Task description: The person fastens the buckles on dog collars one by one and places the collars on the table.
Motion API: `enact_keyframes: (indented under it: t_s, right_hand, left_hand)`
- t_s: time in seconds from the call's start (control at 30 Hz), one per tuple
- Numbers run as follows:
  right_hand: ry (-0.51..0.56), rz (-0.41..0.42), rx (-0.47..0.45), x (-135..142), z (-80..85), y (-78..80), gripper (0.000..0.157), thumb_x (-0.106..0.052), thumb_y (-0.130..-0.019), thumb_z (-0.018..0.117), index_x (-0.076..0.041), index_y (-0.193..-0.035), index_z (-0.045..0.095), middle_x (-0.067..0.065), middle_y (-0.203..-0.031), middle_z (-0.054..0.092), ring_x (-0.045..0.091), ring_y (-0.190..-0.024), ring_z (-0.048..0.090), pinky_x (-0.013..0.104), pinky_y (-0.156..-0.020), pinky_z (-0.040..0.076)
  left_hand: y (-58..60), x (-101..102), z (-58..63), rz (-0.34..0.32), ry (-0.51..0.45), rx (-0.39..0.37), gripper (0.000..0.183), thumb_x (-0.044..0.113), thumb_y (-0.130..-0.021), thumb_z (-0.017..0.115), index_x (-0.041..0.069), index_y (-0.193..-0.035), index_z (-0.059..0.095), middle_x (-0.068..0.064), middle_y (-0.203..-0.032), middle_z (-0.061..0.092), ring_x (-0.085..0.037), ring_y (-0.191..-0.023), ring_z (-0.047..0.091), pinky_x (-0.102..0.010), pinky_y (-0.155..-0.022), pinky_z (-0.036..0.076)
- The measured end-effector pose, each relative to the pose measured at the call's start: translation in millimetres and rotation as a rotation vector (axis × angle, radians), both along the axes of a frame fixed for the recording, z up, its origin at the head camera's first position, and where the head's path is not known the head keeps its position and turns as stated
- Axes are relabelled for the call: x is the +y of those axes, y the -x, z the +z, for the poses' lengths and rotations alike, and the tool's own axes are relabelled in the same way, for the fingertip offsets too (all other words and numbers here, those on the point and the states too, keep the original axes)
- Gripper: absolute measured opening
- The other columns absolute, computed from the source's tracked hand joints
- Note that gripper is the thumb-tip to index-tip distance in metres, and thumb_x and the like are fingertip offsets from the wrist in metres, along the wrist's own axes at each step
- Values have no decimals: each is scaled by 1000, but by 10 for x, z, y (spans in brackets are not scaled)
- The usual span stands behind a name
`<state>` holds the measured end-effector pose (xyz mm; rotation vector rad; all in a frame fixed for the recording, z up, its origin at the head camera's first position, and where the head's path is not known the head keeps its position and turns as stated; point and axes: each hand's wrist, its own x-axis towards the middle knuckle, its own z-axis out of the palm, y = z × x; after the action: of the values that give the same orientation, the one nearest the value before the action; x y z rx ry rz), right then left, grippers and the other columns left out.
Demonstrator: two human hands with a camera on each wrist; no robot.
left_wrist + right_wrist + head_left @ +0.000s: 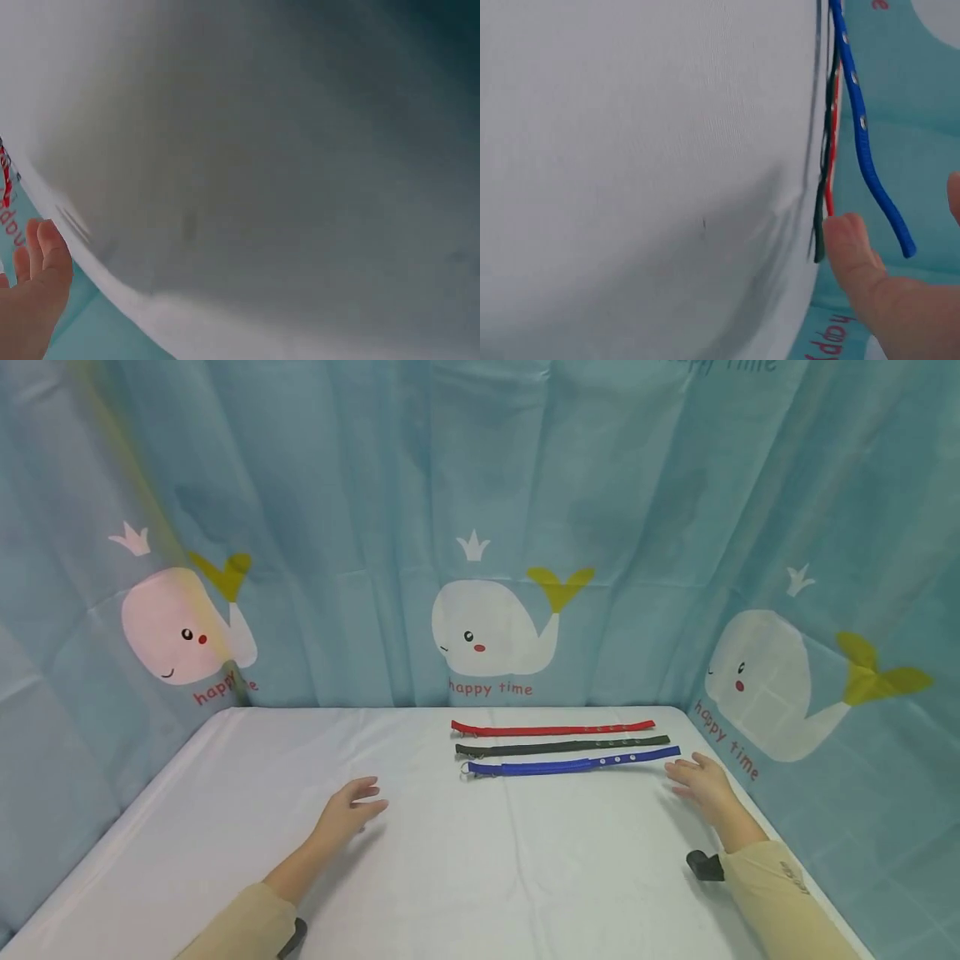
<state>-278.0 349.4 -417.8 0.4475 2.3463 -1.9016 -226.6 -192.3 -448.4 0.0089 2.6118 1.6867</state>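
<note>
Three pet collars lie in parallel rows toward the back of the table: a red collar (540, 730) farthest, a dark green collar (555, 747) in the middle, a blue collar (547, 767) nearest. Metal rings show at their left ends and metal-rimmed holes toward the right. My right hand (705, 783) is beside the right end of the blue collar, fingers loosely bent and holding nothing. In the right wrist view a fingertip (846, 229) overlaps the red collar's end, with the blue collar (862, 135) curving past. My left hand (351, 806), relaxed and holding nothing, hovers left of the collars.
A white cloth covers the table (450, 868). Light blue curtains (360, 527) printed with whales surround its back and both sides. Dark straps (705, 865) show at my sleeves, and the table's right edge runs close to my right arm.
</note>
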Motion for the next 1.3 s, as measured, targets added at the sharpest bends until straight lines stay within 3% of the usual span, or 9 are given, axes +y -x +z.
enact_keyframes:
  t_s: [0.13, 0.33, 0.43, 0.8, 1.0, 1.3]
  right_hand:
    - [163, -5, -9, -1, -66, 32, 83, -14, -102, 48, 0, -149, -19, 28, -157, 0, 38, -141, 22, 42, -110, 30]
    - [516, -52, -80, -22, -107, 95, 80, -7, -103, 43, -14, -150, -22, 13, -159, -14, 24, -143, 20, 40, -112, 23]
    - [609, -68, -109, -49, -117, 123, 79, -5, -103, 40, -17, -149, -23, 9, -159, -15, 23, -144, 16, 40, -113, 20]
    - [687, -93, -137, -98, -215, 194, 76, -1, -103, 36, -20, -152, -20, 7, -161, -7, 24, -146, 11, 37, -114, 19]
    - [742, -113, -121, -135, -261, 218, 76, 3, -102, 34, -21, -153, -17, 6, -162, -4, 23, -146, 10, 36, -114, 18]
    - [886, -108, -139, -193, -283, 265, 81, 3, -102, 34, -27, -149, -24, 1, -161, -12, 20, -146, 9, 35, -114, 16]
  left_hand:
    - [73, 118, -38, 1, -65, -43, 55, 14, -96, 61, -7, -141, 38, -30, -134, 49, -42, -113, 57, -51, -88, 50]
    - [158, 301, -3, -2, -128, -134, 55, 12, -96, 59, -8, -142, 35, -32, -135, 47, -44, -117, 55, -56, -95, 44]
    - [214, 397, 9, 10, -149, -168, 55, 9, -95, 60, -8, -141, 37, -31, -133, 49, -43, -116, 56, -55, -95, 44]
    - [482, 787, -9, 63, -130, -269, 53, 6, -93, 63, -3, -141, 42, -22, -131, 56, -31, -108, 62, -47, -92, 47]
    - [611, 890, -4, 83, -105, -299, 54, 7, -92, 65, -1, -141, 43, -18, -131, 58, -25, -102, 65, -44, -89, 47]
    - [723, 1049, 28, 52, -35, -339, 57, 6, -91, 66, 0, -143, 42, -19, -130, 57, -22, -97, 67, -39, -85, 50]
